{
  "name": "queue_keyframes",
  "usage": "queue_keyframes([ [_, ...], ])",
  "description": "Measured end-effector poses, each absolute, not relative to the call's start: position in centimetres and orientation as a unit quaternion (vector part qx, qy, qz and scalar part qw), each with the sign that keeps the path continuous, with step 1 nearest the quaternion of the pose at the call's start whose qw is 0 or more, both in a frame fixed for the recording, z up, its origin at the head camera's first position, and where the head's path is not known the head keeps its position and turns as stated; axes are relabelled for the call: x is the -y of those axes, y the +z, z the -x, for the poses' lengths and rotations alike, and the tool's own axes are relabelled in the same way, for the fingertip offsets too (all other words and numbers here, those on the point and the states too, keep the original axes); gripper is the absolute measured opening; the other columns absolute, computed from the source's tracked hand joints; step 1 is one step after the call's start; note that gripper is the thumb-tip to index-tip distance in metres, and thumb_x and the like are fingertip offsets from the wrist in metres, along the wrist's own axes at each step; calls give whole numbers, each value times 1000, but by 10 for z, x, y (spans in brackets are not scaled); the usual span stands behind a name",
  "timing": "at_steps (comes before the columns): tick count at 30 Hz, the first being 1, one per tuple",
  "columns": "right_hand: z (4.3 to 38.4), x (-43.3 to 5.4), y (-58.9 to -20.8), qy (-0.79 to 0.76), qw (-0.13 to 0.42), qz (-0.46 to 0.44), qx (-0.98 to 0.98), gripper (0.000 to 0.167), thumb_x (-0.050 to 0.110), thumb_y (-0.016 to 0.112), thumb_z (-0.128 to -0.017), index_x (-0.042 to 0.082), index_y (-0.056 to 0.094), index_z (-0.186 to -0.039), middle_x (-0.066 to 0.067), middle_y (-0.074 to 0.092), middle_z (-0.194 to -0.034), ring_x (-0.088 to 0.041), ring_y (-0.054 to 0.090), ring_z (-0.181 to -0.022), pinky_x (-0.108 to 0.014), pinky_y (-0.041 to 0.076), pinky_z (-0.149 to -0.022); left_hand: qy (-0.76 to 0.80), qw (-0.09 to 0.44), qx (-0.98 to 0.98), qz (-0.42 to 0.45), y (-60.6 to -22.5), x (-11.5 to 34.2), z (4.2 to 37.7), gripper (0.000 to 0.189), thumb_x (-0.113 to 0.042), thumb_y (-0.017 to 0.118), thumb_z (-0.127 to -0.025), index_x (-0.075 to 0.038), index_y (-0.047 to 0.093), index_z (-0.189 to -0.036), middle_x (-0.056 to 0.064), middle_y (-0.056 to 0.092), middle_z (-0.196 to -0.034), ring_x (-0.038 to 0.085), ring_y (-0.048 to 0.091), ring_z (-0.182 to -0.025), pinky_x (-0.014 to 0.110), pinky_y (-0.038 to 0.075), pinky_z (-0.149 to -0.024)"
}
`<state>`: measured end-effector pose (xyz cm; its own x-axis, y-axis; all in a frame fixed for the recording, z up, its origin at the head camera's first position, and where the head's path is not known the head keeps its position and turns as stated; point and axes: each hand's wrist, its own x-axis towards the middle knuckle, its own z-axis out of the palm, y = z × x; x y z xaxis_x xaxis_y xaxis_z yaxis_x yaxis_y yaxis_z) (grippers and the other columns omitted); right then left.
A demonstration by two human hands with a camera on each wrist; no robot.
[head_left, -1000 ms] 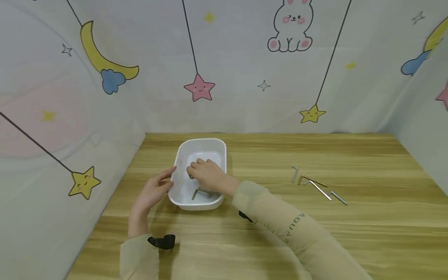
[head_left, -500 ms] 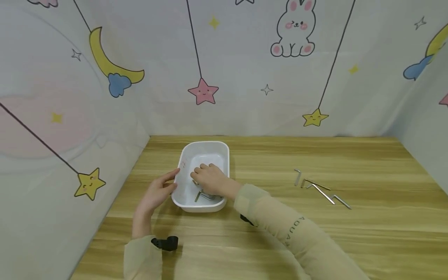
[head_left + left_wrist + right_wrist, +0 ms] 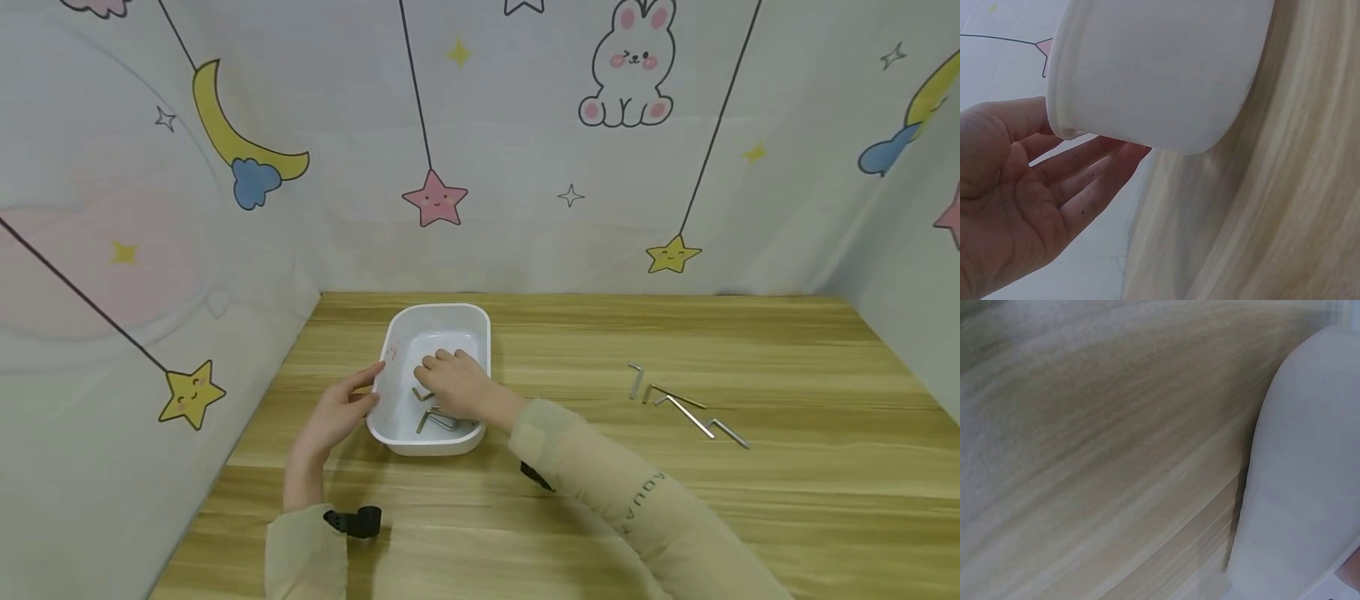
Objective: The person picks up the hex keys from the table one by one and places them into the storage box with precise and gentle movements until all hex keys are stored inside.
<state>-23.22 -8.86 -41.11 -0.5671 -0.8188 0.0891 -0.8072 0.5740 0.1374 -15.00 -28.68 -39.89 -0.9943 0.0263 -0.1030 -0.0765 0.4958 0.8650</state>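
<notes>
A white tray (image 3: 387,412) stands on the table between my hands. My left hand (image 3: 332,418) touches its left side, thumb and fingers stretched out to the rim. In the left wrist view, the fingers (image 3: 1094,178) lie against the tray's outer wall (image 3: 1160,75). My right hand (image 3: 459,386) is inside the tray, fingers loosely bent downward, fingertips hidden. A brass-coloured hex key (image 3: 422,394) lies right beside those fingers, partly covered by the hand. Closer to the front, another brass hex key (image 3: 424,418) and a silver hex key (image 3: 444,423) lie on the tray's floor.
Several loose hex keys, among them a brass one (image 3: 678,396) and a long silver one (image 3: 690,417), lie on the wooden table (image 3: 600,517) to the right. A printed cloth (image 3: 510,242) walls the table at the back and sides.
My right hand has shifted slightly right in the tray, and more of the brass hex key by its fingers now shows. The left hand stays on the tray's side. The head view has tilted slightly.
</notes>
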Motion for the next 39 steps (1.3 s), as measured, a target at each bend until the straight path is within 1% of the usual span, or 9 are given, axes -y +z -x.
queue_keyframes([
  [4, 230, 86, -411, -26, 85, -451, 888, 10, 20, 62, -91, 19, 62, -100, 6, 61, -93, -13, 52, -81, -24, 36, -61, 499, 52, -865, 12, -399, 287, 150, 51, -8, 47, -98, -7, 38, -148, 25, 40, -148, 42, 52, -123, 41, 51, -93],
  [6, 229, 85, -409, -17, 88, -448, 890, 6, 19, 61, -90, 19, 61, -97, 6, 61, -91, -12, 53, -81, -23, 36, -61, 500, 52, -865, 12, -399, 287, 150, 51, -8, 47, -98, -7, 37, -148, 25, 40, -148, 42, 52, -123, 42, 51, -93],
  [8, 227, 83, -408, -5, 85, -443, 893, 7, 16, 61, -89, 20, 61, -95, 6, 61, -91, -12, 53, -81, -23, 36, -62, 501, 54, -864, 14, -399, 287, 150, 51, -8, 47, -98, -7, 37, -148, 25, 39, -148, 42, 52, -123, 42, 52, -93],
  [13, 219, 76, -403, 29, 72, -426, 901, 17, 7, 56, -85, 19, 63, -97, 6, 63, -94, -13, 55, -84, -24, 38, -64, 499, 58, -865, 16, -399, 287, 149, 51, -10, 48, -98, -9, 37, -148, 24, 39, -149, 42, 53, -123, 41, 52, -92],
  [16, 214, 72, -401, 48, 75, -419, 903, 18, 7, 56, -86, 18, 63, -97, 5, 64, -96, -14, 57, -86, -24, 39, -66, 495, 60, -866, 16, -398, 286, 149, 51, -10, 48, -98, -9, 37, -148, 24, 39, -149, 41, 53, -124, 40, 52, -92],
  [21, 206, 68, -397, 73, 85, -417, 902, 15, 8, 58, -86, 18, 64, -97, 6, 65, -97, -14, 57, -89, -25, 42, -69, 491, 64, -869, 18, -396, 286, 150, 51, -10, 47, -99, -10, 36, -149, 24, 38, -150, 42, 52, -125, 43, 51, -95],
  [25, 201, 66, -395, 82, 100, -415, 901, 15, 8, 60, -86, 17, 64, -97, 6, 65, -97, -14, 57, -89, -27, 43, -70, 488, 62, -871, 19, -394, 287, 150, 51, -10, 47, -99, -10, 37, -148, 24, 38, -150, 42, 51, -125, 44, 51, -95],
  [33, 192, 55, -392, 84, 141, -409, 898, 20, 5, 61, -82, 19, 64, -96, 6, 62, -92, -15, 55, -84, -26, 40, -69, 488, 62, -870, 22, -398, 287, 151, 51, -10, 47, -99, -11, 37, -148, 23, 39, -149, 40, 52, -124, 40, 52, -93],
  [39, 188, 44, -393, 105, 163, -414, 889, 16, 6, 61, -83, 16, 63, -95, 4, 62, -92, -16, 54, -83, -29, 44, -71, 488, 63, -870, 26, -400, 288, 151, 51, -10, 47, -99, -11, 37, -148, 23, 39, -150, 40, 52, -124, 41, 51, -94],
])
